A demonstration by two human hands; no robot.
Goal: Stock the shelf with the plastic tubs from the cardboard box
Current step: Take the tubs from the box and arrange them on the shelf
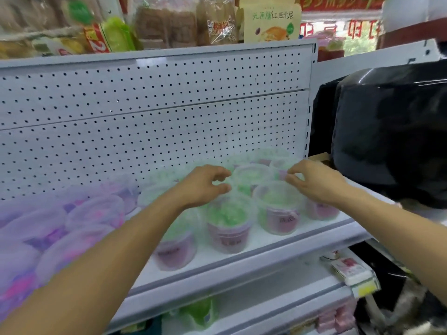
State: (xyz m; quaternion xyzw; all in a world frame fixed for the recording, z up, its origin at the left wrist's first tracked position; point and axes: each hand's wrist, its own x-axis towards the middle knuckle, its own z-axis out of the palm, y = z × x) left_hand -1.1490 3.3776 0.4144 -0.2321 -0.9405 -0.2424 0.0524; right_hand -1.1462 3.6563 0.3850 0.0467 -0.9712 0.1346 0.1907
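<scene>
Both hands are over the tubs on the white shelf (285, 240), far right section, in front of the pegboard back (145, 112). Left hand (200, 186) hovers above the green-filled tubs (227, 221), fingers loosely curled with thumb and forefinger near each other. Nothing clearly sits between them, but blur makes it hard to be sure, so grip state: cannot tell. Right hand (314, 181) is near the far row; its fingertips (291, 177) look to be pinching the lid rim of a far tub (280, 169), though this is also blurred.

The green tubs stand upright in rows, close together, several deep toward the pegboard. Purple-pink tubs (92, 213) fill the left part of the same shelf. The cardboard box is mostly hidden. Only a brown edge (319, 157) shows, right of the shelf under a black plastic bag (391, 136), and it may be the box.

Step, as judged: setting or straightening tubs in the far row, not fetching. Much of the shelf is already stocked.

Next move likely calls for seating the far tub level, letting go, then reaching right toward the box for another. Risk: knocking over close-packed neighbours with the wrists.
</scene>
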